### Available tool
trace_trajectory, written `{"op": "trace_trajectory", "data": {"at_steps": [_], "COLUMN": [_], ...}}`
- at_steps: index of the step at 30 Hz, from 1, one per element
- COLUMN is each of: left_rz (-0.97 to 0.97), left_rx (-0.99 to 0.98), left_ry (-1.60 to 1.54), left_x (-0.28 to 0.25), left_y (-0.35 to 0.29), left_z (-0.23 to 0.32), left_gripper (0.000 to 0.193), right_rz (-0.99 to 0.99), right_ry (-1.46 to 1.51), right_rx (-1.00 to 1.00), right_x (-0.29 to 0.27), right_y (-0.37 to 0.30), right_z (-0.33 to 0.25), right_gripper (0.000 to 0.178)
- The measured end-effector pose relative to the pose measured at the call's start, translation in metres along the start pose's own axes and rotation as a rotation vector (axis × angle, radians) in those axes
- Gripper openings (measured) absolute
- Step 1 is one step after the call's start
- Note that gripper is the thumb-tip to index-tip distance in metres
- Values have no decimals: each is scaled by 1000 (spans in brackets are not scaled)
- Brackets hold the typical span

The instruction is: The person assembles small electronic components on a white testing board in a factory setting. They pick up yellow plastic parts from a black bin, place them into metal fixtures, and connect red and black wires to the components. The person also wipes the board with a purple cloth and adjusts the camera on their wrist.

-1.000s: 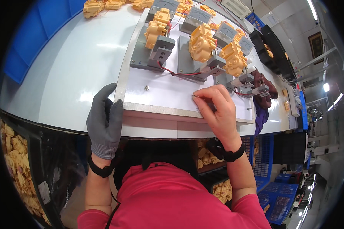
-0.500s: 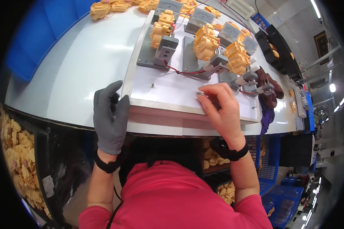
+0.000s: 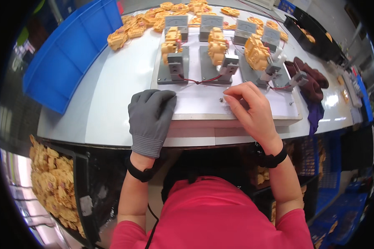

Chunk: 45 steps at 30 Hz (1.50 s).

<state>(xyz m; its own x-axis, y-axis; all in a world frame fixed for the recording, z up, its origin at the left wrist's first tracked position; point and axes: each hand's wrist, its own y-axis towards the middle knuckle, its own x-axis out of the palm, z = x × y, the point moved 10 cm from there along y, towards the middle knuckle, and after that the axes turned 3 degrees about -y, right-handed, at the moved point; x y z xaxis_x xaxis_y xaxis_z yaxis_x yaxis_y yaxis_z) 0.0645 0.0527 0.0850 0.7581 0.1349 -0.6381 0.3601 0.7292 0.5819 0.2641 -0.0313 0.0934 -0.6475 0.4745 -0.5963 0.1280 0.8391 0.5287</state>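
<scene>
Your bare right hand [image 3: 254, 111], grip narrow, its hold unclear, sits beside the small silver metal screw [image 3: 221, 100] on the white rectangular board [image 3: 197, 107], where a stray reach could snag thin red-and-black wires [image 3: 199, 82]; your grey-gloved left hand [image 3: 149, 118] hides its grip.

Pink-red shirt [image 3: 220, 218] has short sleeves [image 3: 294, 229], left hand [image 3: 151, 114] wears grey glove [image 3: 148, 126] with ribbed cuff [image 3: 147, 146], black bands [image 3: 139, 171] circle both wrists [image 3: 142, 161], thin black cord [image 3: 154, 227] runs along shirt's left side.

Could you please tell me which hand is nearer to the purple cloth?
Right: the right hand is left of the purple cloth, not touching; the gloved left hand is farther left.
</scene>
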Motion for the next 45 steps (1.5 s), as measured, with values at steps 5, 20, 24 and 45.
{"op": "trace_trajectory", "data": {"at_steps": [5, 20, 24, 45], "left_rz": [-25, -67, -83, -39], "left_rx": [-37, -39, -68, -89], "left_ry": [8, 27, -61, -134], "left_x": [4, 11, 17, 14], "left_y": [0, 6, 2, -8], "left_z": [-2, 5, -17, -14], "left_gripper": [12, 9, 9, 18], "right_rz": [58, 168, 184, 728], "right_ry": [51, 157, 266, -184], "right_rx": [-17, -98, -139, 582], "right_x": [-3, -14, -35, -348], "right_y": [-1, -8, -13, -164], "right_z": [3, 9, 5, 204], "right_gripper": [8, 8, 14, 36]}}
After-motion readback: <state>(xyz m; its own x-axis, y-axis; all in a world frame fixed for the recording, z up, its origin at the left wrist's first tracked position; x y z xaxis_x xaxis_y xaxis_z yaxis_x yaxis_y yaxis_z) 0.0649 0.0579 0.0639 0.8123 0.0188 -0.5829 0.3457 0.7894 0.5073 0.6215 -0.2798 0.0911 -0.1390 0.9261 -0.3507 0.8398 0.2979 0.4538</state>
